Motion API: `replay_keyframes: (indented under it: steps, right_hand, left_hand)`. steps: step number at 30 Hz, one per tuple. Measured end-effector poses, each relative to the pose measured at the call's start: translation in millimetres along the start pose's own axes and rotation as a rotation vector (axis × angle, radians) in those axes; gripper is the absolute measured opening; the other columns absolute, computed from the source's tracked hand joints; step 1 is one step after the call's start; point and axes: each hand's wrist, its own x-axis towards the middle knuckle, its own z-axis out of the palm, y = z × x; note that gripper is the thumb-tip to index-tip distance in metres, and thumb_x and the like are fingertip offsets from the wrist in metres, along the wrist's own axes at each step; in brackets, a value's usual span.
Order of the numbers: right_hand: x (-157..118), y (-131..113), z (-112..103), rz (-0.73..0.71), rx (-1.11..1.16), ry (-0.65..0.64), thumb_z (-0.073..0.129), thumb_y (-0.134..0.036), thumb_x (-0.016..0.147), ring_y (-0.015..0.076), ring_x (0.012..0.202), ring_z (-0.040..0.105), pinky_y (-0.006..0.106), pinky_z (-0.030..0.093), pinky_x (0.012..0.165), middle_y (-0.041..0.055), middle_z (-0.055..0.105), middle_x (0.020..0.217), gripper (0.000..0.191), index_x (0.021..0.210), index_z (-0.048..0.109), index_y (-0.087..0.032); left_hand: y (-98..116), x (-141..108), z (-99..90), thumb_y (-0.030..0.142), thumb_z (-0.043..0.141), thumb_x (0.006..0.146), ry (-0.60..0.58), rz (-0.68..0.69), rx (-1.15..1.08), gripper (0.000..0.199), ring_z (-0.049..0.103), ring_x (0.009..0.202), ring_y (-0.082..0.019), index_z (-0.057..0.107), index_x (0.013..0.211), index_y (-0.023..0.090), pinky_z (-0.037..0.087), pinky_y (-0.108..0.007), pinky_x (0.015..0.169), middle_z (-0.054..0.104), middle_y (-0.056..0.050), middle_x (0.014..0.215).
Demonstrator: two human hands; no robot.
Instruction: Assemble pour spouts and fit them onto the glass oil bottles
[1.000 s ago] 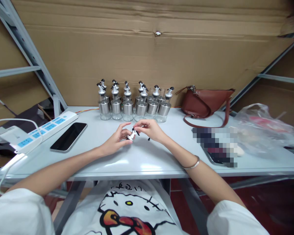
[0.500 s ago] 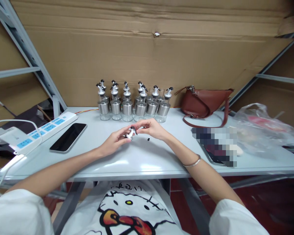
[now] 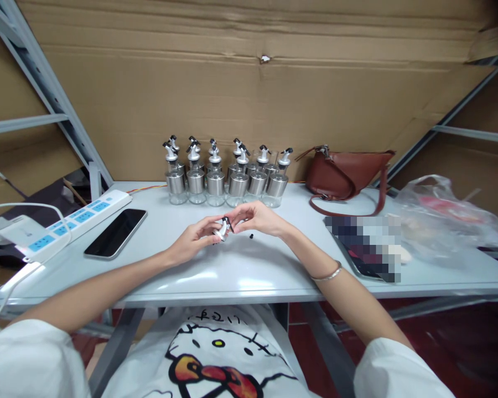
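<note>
My left hand (image 3: 193,240) is closed around a white bottle pour spout (image 3: 221,229) above the middle of the table. Against the spout's top, my right hand (image 3: 253,218) pinches its black flip cap (image 3: 227,221) between thumb and fingers. The fingers partly cover both parts. A tiny black piece (image 3: 251,236) lies on the table just below my right hand. Behind the hands stand several glass bottles (image 3: 216,185) with steel bands, in two rows. Most of them carry the same white and black spouts.
On the left lie a black phone (image 3: 116,233) and a white power strip (image 3: 83,218) with a cable. A brown handbag (image 3: 348,171), a clear plastic bag (image 3: 444,215) and a partly blurred-out device (image 3: 363,249) are on the right. Cardboard (image 3: 191,94) walls the back.
The spout has turned slightly in my left hand and shows more of its white body. My right fingers have shifted a little on the black cap.
</note>
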Motion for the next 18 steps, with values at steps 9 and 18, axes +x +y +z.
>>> replay_keyframes:
  steps: [9,18]
  right_hand:
    - [2.5,7.6,6.6,-0.023,0.011,0.018,0.090,-0.025,0.051,0.0151,0.066,0.071,0.030,0.057,0.070,-0.0003,0.073,0.069,0.037,0.079,0.068,-0.015]
    - [4.7,11.1,14.7,-0.070,-0.024,0.052,0.089,-0.036,0.052,0.0153,0.065,0.070,0.031,0.057,0.068,-0.0004,0.072,0.068,0.045,0.084,0.065,-0.016]
  left_hand:
    - [3.8,-1.7,3.0,0.033,0.072,0.077,0.036,-0.056,-0.006,0.055,0.067,0.097,-0.022,0.055,0.127,0.018,0.050,-0.036,0.091,0.071,-0.009,0.106]
    - [4.0,-3.4,8.0,0.029,0.075,0.073,0.091,-0.014,-0.025,0.055,0.066,0.087,-0.018,0.050,0.121,0.020,0.052,-0.032,0.082,0.063,-0.002,0.095]
